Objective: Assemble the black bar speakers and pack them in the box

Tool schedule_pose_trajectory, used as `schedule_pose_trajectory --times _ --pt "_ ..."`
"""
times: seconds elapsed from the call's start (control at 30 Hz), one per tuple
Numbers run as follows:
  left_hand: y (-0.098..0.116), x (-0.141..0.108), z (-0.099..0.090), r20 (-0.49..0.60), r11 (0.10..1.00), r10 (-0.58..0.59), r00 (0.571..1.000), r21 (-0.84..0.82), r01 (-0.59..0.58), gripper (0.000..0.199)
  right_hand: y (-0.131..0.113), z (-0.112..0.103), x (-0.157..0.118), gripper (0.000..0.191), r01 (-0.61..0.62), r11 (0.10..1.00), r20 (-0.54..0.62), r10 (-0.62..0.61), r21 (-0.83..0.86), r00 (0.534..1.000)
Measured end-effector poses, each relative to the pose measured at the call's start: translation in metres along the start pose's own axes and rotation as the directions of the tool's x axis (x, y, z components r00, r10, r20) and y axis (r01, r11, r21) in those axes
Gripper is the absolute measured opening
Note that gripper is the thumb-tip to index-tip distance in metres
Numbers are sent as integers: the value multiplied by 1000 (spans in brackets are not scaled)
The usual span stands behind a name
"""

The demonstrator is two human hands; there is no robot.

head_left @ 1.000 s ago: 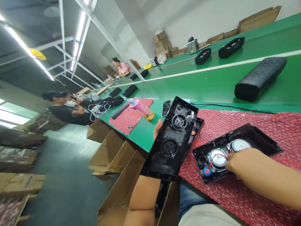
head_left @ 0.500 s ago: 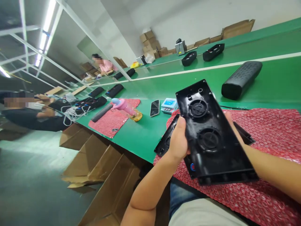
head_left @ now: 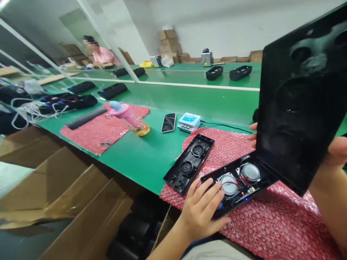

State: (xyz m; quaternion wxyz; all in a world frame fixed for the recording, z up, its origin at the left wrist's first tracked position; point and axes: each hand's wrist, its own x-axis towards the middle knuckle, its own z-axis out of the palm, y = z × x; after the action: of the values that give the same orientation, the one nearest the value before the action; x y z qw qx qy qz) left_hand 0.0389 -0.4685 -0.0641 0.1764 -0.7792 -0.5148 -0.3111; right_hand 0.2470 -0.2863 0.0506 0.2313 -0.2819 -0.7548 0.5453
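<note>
My right hand grips a large black panel, raised upright at the right. Below it a black speaker housing lies on red bubble wrap, with two round silver speakers, red wires and a small blue light. My left hand rests on the left end of that housing, fingers spread. Beside it on the left lies a black panel with two round grilles, partly on the bubble wrap.
A blue-white device with a cable, a phone and a pink bottle stand along the green table. Cardboard boxes are below left. A person in pink sits farther back.
The panel both hands held has gone up and right in my right hand. My left hand has let go and moved down onto the housing, now uncovered. The view has turned.
</note>
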Motion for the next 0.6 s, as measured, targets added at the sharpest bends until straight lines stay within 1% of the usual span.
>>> schedule_pose_trajectory --times 0.03,0.07,0.1,0.13,0.17,0.2,0.23,0.27,0.3,0.37,0.4,0.43,0.5,0.57,0.6 --pt "1 0 3 -33 999 -37 999 -35 36 51 0 -1 1 112 9 998 -20 -8 57 1000" --pt "1 1 6 -60 993 -81 995 -86 76 46 0 -2 3 103 27 992 -24 -24 127 999" --pt "0 1 9 -82 982 -127 989 -148 114 42 0 -3 4 95 50 986 -14 -48 157 999" --pt "0 0 11 -96 966 -168 981 -212 145 39 1 -4 6 90 82 992 4 -82 91 997" --pt "-1 -1 13 -102 948 -202 974 -270 168 38 1 -6 7 88 122 992 35 -121 -31 992" --pt "-1 -3 14 -94 931 -224 970 -314 185 38 1 -7 9 91 175 967 83 -162 -185 983" --pt "-2 -6 16 -80 917 -242 967 -345 201 38 1 -7 9 95 236 909 148 -196 -343 969" --pt "-2 -9 18 -55 904 -255 965 -367 218 39 1 -7 10 99 301 825 224 -217 -478 950" --pt "-3 -12 19 -20 890 -270 963 -387 241 40 1 -6 11 101 368 730 303 -227 -576 926" --pt "-5 -17 22 24 850 -318 948 -435 297 45 4 -2 11 102 474 566 435 -213 -675 875" --pt "-7 -20 24 13 828 -344 939 -468 309 49 6 1 12 102 504 513 476 -197 -695 857" --pt "-9 -22 26 -20 807 -364 931 -505 305 56 9 4 11 103 517 480 499 -177 -709 848" --pt "-11 -26 30 -122 782 -390 913 -568 258 69 16 8 10 102 515 440 514 -133 -736 847" --pt "-11 -31 33 -198 779 -412 889 -584 231 82 22 10 7 98 504 403 512 -97 -764 853" --pt "-9 -32 35 -217 773 -439 872 -586 243 89 24 10 6 96 504 384 514 -84 -774 854"
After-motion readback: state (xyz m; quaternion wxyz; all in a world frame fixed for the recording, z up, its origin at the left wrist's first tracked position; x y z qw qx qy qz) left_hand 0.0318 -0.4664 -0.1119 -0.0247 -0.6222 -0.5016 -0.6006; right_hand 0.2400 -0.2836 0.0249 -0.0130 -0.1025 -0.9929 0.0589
